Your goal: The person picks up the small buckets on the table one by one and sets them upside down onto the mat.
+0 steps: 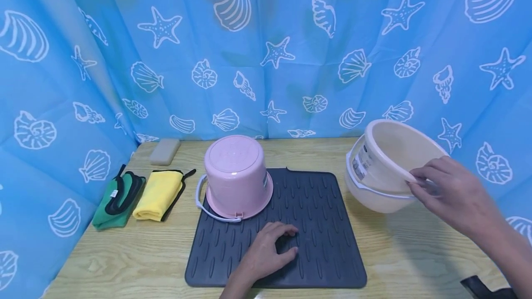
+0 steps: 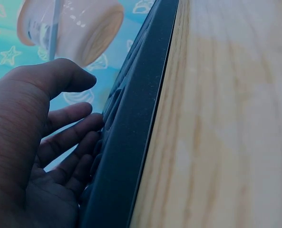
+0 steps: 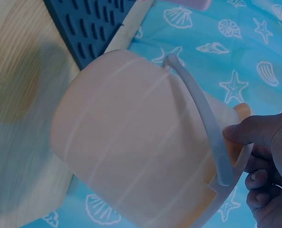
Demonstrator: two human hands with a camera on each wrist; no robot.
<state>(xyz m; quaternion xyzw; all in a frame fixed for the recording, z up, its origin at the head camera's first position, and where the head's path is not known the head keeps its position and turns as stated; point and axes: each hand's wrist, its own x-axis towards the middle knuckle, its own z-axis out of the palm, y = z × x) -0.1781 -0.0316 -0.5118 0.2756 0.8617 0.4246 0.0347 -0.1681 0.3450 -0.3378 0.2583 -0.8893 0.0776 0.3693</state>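
My right hand (image 1: 450, 190) pinches the rim of a cream bucket (image 1: 376, 183), which tilts above the right side of the table. In the right wrist view the bucket's side (image 3: 117, 128) and its pale handle (image 3: 202, 118) show, with the thumb outside the rim. Fingers loosely bent, my left hand (image 1: 268, 253) rests at the front of a dark ridged mat (image 1: 324, 239) and holds nothing. Upside down on the mat's back left stands a pink bucket (image 1: 237, 179), its handle (image 1: 208, 206) hanging to the left.
A folded yellow cloth (image 1: 155, 195) and a folded green cloth (image 1: 114, 202) lie on the left of the wooden table (image 1: 137, 262). Behind them is a beige block (image 1: 164, 151). A blue shell-print curtain (image 1: 266, 31) encloses the back and sides. A black object (image 1: 482, 287) sits at front right.
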